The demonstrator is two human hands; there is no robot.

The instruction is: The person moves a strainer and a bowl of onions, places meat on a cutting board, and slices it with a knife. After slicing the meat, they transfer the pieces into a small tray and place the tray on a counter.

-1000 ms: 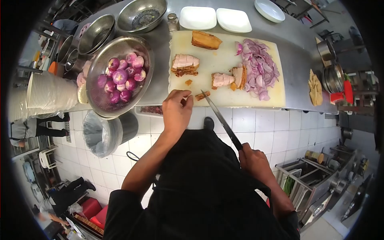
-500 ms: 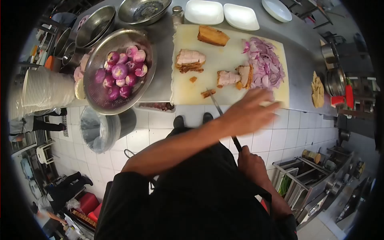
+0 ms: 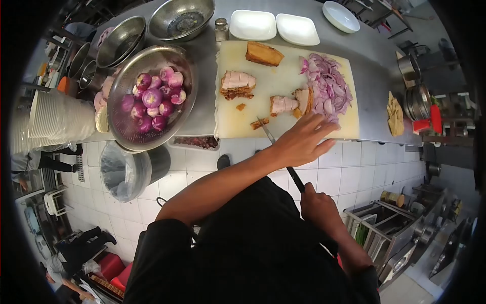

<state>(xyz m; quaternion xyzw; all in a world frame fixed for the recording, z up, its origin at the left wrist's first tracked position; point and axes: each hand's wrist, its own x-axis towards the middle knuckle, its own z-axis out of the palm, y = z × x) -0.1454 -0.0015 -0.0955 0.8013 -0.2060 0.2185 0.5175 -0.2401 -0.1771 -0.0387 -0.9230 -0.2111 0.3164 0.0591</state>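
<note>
My right hand [image 3: 320, 205] grips the black handle of a knife [image 3: 295, 178], whose blade points up-left to a small brown meat strip [image 3: 259, 123] at the board's front edge. Over the front of the cutting board [image 3: 283, 129], my left hand [image 3: 304, 139] is spread, palm down, near the sliced red onions [image 3: 328, 88]; nothing shows in it. My left forearm crosses above the knife. Cut meat pieces [image 3: 284, 105] lie beyond the left hand. Another sliced meat piece [image 3: 237, 84] rests at the board's left, and a brown slab [image 3: 264, 53] at its back.
A colander [image 3: 188, 104] of peeled red onions [image 3: 152, 98] stands left of the board. White dishes [image 3: 253, 25], a shaker [image 3: 221, 29] and metal bowls [image 3: 182, 19] sit behind. Below the counter are a lined bin [image 3: 124, 172] and a tray of dark pieces [image 3: 195, 143]. Another person [image 3: 76, 258] is at lower left.
My left hand has moved slightly left and down, its fingers now in clearer view. My right hand still holds the knife. The whole view has shifted a little.
</note>
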